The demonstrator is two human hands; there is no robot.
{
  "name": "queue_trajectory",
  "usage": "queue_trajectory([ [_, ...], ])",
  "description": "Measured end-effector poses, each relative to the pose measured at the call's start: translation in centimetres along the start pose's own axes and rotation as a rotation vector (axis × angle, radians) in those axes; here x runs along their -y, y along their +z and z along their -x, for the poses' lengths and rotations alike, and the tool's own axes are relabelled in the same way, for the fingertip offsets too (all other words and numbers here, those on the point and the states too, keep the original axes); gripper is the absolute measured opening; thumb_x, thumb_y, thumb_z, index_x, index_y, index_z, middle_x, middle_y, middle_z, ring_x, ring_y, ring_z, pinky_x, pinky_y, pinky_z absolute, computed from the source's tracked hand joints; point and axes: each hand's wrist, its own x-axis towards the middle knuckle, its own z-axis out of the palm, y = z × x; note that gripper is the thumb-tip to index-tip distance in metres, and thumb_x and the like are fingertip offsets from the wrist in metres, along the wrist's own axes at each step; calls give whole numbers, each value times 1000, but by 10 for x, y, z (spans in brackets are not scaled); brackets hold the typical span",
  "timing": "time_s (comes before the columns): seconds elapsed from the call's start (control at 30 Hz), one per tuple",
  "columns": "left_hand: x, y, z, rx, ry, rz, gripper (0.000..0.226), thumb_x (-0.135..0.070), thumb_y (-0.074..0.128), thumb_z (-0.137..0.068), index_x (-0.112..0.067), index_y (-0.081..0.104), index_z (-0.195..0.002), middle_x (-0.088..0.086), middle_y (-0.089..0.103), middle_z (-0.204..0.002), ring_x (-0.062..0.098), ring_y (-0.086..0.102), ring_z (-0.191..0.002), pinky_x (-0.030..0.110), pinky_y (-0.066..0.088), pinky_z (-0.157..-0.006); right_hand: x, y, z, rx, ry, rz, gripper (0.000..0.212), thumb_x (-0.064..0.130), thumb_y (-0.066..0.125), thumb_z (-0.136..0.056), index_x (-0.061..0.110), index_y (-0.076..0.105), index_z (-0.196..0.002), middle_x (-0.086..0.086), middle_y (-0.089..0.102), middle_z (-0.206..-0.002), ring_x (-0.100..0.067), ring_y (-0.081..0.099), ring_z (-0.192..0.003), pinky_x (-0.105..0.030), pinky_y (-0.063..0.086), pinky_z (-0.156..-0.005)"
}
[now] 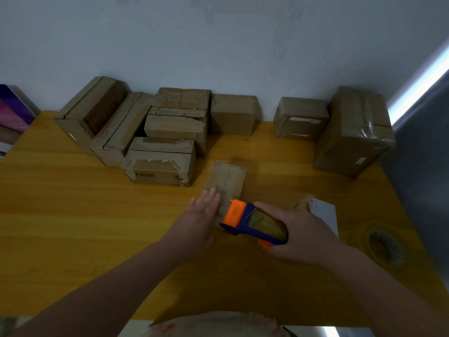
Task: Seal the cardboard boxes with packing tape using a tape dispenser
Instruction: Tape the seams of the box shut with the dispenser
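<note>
The small cardboard box (227, 178) being sealed lies flat on the yellow wooden table (73, 215), out in front of the person and between the two hands. The left hand (201, 215) rests on its near left part with straight fingers laid close together, pressing down and gripping nothing. The right hand (298, 234) is wrapped round the body of the blue and orange tape dispenser (245, 222), thumb along the top and fingers curled under, over the brown roll inside. The orange head sits at the box's near end, but blur hides whether it touches the cardboard.

The box looks light and thin-walled, so it would likely slide or dent under the dispenser's drag. A flat palm beside the seam seems the right hold. The dispenser is stiff plastic and is best held by its body, clear of the cutting edge at the orange head.

More cardboard boxes (170, 127) are piled against the wall, two wrapped ones (352, 132) stand to the right, and a spare tape roll (386, 246) lies near a white paper (325, 212)
</note>
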Motion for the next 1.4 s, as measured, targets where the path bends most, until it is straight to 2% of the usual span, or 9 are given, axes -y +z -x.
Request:
queue_trajectory([
  [0.2, 8, 3, -1, 113, 141, -175, 87, -60, 40, -92, -26, -21, -145, -8, -28, -151, 7, -28, -140, 22, -24, -107, -3, 2, -1, 9, 1, 16, 91, 54, 71, -76, 54, 14, -147, 9, 57, -115, -5, 57, -88, -19, 50, -67],
  [0.3, 8, 1, -2, 146, 144, -223, 93, -80, 13, -79, -25, -22, -144, -5, -28, -152, 7, -30, -139, 24, -23, -109, -5, -2, 2, 28, -1, 60, 92, 53, 71, -76, 59, 10, -144, 10, 53, -116, -5, 52, -91, -10, 39, -62],
  [0.37, 8, 0, -2, 162, 142, -248, 97, -83, 9, -74, -24, -22, -144, -4, -28, -152, 9, -28, -140, 26, -21, -111, -5, -7, 6, 41, -10, 56, 93, 53, 70, -76, 69, 2, -136, 11, 50, -115, -7, 52, -94, -14, 44, -66],
  [0.47, 9, 0, -3, 149, 148, -266, 95, -82, 10, -76, -25, -23, -144, -4, -28, -152, 10, -27, -141, 27, -20, -111, -7, -17, 15, 44, -9, -13, 93, 53, 71, -76, 76, -2, -130, 11, 50, -121, -7, 55, -96, -29, 54, -78],
  [0.67, 8, 0, -4, 131, 171, -286, 87, -74, 23, -86, -28, -18, -147, 0, -25, -154, 15, -22, -143, 30, -16, -113, -32, -29, 42, 150, 67, 123, 90, 61, 65, -79, 71, -6, -134, 16, 49, -123, 3, 45, -96, -20, 45, -80],
  [0.83, 4, 3, -5, 136, 170, -315, 83, -74, 29, -85, -40, -16, -146, 7, -22, -157, 19, -24, -141, 35, -15, -113, -21, -13, 22, 171, 99, 222, 89, 57, 65, -78, 61, 3, -143, 13, 51, -130, -7, 51, -107, -21, 40, -74],
  [1.03, 2, 7, -5, 122, 152, -332, 88, -63, 45, -88, -39, -14, -148, 8, -20, -158, 23, -18, -145, 36, -13, -113, -6, 0, -8, 247, 161, 74, 90, 48, 70, -75, 58, 12, -144, 4, 51, -132, -11, 54, -95, -24, 46, -69],
  [1.23, 3, 11, -7, 116, 130, -333, 87, -43, 52, -92, -39, -14, -148, 8, -20, -158, 24, -16, -146, 37, -12, -113, -1, -11, -27, 317, 233, 56, 84, 46, 71, -73, 59, 24, -141, 21, 45, -88, -2, 47, -72, -21, 35, -54],
  [1.4, 4, 12, -9, 104, 106, -347, 83, -33, 54, -94, -39, -8, -149, 7, -15, -159, 24, -10, -147, 36, -10, -112, -7, -14, -39, 439, 327, -238, 72, 35, 73, -76, 46, 41, -140, 10, 54, -91, -7, 50, -74, -20, 34, -57],
])
